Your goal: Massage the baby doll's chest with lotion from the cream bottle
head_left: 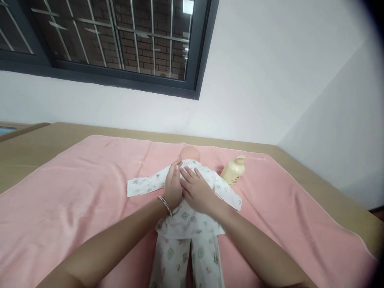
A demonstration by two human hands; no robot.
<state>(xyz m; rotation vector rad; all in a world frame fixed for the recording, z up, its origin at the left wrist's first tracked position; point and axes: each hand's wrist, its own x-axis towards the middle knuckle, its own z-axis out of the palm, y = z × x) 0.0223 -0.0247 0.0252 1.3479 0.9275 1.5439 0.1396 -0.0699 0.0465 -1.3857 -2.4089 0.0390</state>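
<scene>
A baby doll (189, 153) lies face-up or face-down, I cannot tell which, with only its smooth round head showing above the collar. It is dressed in a white printed top (192, 222) and matching trousers (172, 256), the sleeves spread to both sides. On the chest of the top, my right hand (198, 190) rests flat with its fingers stretched out. Beside it, my left hand (173, 184) stands on edge against the top, fingers extended and its palm turned towards the right hand. A bracelet (165, 205) circles my left wrist. Neither hand grips anything.
Under the doll a pink cloth (75, 200) with folds covers much of a wooden surface (303, 166). A pale yellow pump bottle (234, 171) leans near the doll's right-hand sleeve. Behind are a white wall (246, 80) and a dark-framed window (192, 86) with bars.
</scene>
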